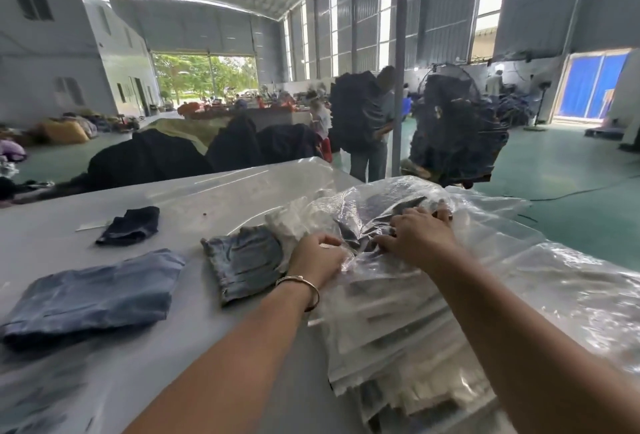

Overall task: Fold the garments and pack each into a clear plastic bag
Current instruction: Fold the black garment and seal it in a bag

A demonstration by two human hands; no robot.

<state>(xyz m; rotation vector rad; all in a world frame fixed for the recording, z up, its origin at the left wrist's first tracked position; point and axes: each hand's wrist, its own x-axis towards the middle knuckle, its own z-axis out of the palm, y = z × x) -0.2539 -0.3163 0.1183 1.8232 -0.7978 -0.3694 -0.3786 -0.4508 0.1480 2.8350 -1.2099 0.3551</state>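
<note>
A garment-packing warehouse: a tall hall with corrugated metal walls (540,0), a green floor (554,163) and a wide open doorway (204,78). Dark clothes heaps (149,159) lie about, and bagged garments (398,329) stack on the bench (52,243).

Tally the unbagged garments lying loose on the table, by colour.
Light blue denim: 2, one folded garment at near left and one frayed-hem piece beside the left hand
Dark navy: 1, a small piece farther back
Total: 3
</note>
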